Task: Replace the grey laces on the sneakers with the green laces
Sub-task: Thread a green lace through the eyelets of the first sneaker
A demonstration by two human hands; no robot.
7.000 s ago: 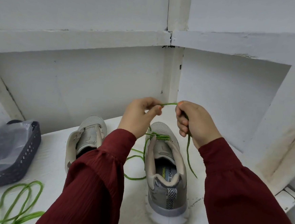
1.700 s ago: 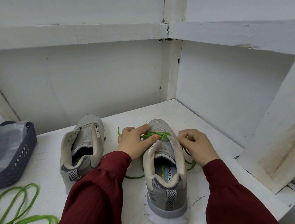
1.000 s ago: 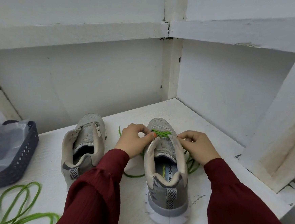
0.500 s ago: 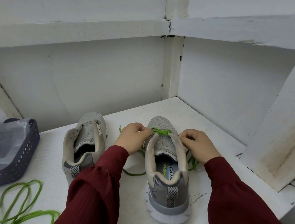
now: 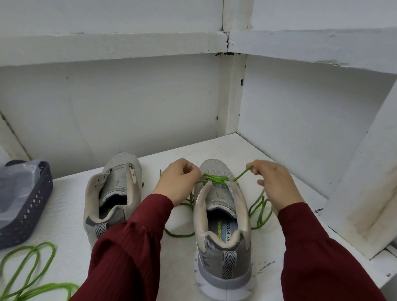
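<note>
Two grey sneakers stand heels toward me on a white shelf. The right sneaker (image 5: 222, 226) has a green lace (image 5: 214, 179) crossed through its lowest eyelets near the toe. My left hand (image 5: 178, 184) pinches the lace's left end at the eyelets. My right hand (image 5: 273, 182) pinches the right end and holds it up, taut, to the right of the shoe; the slack loops on the shelf beside my wrist. The left sneaker (image 5: 113, 191) has no lace. A second green lace (image 5: 28, 272) lies loose at the front left.
A dark plastic basket (image 5: 29, 210) holding a clear plastic bag sits at the far left. White walls close the back and right of the shelf (image 5: 277, 287), and a white post stands at the right front corner.
My right hand has lifted away from the sneaker's right eyelet, drawing its lace end up and to the right. The left hand stays at the left eyelets.
</note>
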